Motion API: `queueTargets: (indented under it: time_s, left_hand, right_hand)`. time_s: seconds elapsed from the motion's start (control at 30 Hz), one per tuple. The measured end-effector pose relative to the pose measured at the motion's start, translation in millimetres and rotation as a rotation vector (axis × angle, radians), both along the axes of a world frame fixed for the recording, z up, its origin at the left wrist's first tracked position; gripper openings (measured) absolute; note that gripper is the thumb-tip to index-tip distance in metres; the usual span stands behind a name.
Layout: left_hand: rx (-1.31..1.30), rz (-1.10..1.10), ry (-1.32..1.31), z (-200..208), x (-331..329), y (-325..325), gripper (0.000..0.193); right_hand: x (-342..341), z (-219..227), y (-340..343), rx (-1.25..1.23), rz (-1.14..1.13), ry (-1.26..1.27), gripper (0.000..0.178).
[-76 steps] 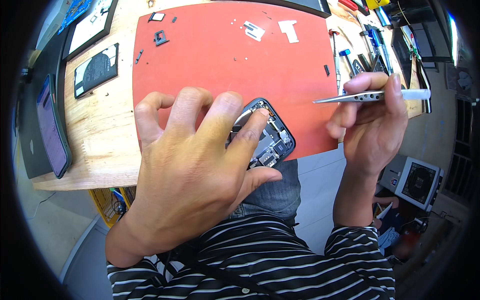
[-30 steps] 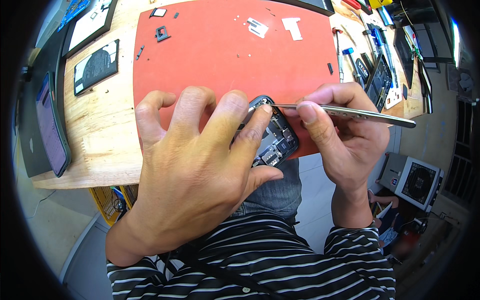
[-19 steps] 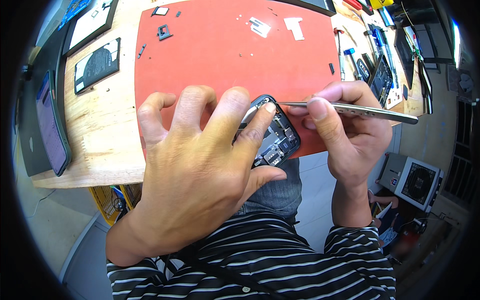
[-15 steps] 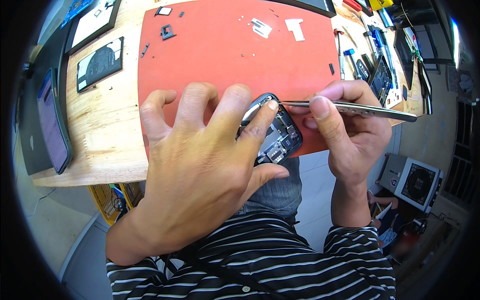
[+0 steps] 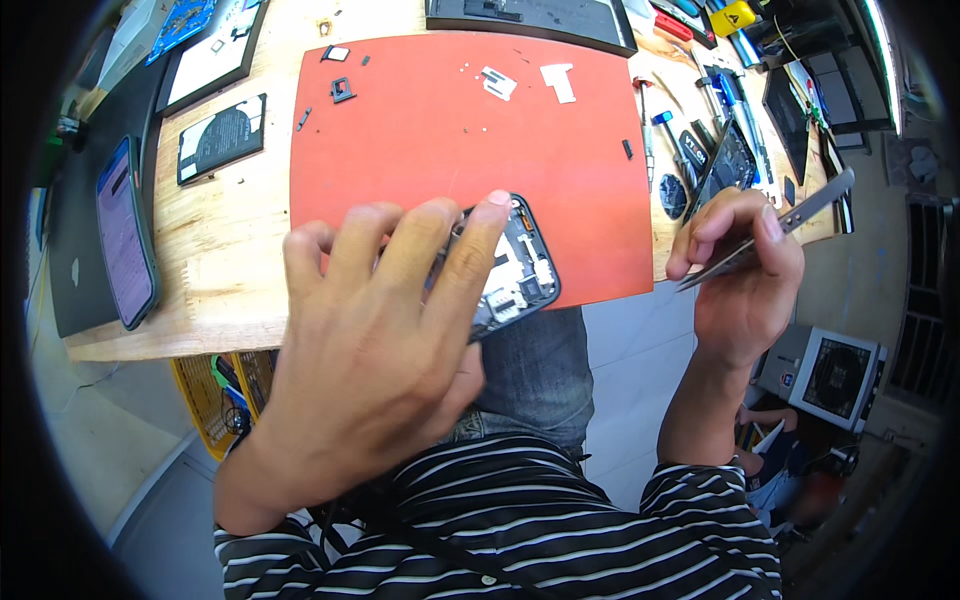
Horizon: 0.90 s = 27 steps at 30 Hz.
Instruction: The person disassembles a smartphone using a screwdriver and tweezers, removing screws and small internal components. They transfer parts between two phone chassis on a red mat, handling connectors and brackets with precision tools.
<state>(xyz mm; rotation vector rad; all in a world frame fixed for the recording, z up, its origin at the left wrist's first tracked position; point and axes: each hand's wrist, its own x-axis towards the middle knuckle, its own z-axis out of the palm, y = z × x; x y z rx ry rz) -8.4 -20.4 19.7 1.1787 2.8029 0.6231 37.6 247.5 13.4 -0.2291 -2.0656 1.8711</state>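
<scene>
Over the near edge of the red mat (image 5: pixel 470 160), my left hand (image 5: pixel 380 300) grips an opened smartphone (image 5: pixel 540 268) whose inner parts are exposed. Its index finger rests by the phone's top corner, and the back of the hand hides the phone's left part. Off to the right, past the mat, my right hand (image 5: pixel 745 290) is closed around metal tweezers (image 5: pixel 818 205). The tweezer tips point down and left, apart from the phone. Farther up the mat lie a small dark tray-like frame (image 5: pixel 342 90), white cut pieces (image 5: pixel 558 82) and tiny screw-like bits.
A dark flat battery (image 5: pixel 222 138) and a second phone (image 5: pixel 128 235) on a laptop (image 5: pixel 75 275) are at left. Screwdrivers (image 5: pixel 645 125) and other tools crowd the right side. A black tray (image 5: pixel 540 25) borders the mat's far edge. Someone else sits low at right.
My right hand has moved right and down with the tweezers, away from the phone. My left hand and the phone have shifted left, and the view has turned slightly.
</scene>
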Motion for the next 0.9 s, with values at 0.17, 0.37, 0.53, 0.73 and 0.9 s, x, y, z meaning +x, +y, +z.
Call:
queueTargets:
  time_s: [0.17,0.37,0.53,0.73,0.9]
  left_hand:
    - [-0.015,-0.03,-0.035,4,-4,-8,0.074]
    - [0.081,0.062,0.043,-11,3,2,0.062]
    - [0.035,0.078,0.095,-18,4,12,0.058]
    - [0.037,0.125,0.097,-23,8,15,0.055]
    - [0.028,0.129,0.079,-21,7,17,0.054]
  right_hand:
    - [-2,-2,4,0.152,0.01,-0.022,0.056]
    - [-8,-11,-16,0.09,0.061,-0.196,0.023]
    - [-27,-1,-18,0.196,0.135,-0.226,0.02]
    - [-57,7,-19,0.221,0.333,-0.239,0.028]
    - [-72,6,-16,0.21,0.42,-0.281,0.03]
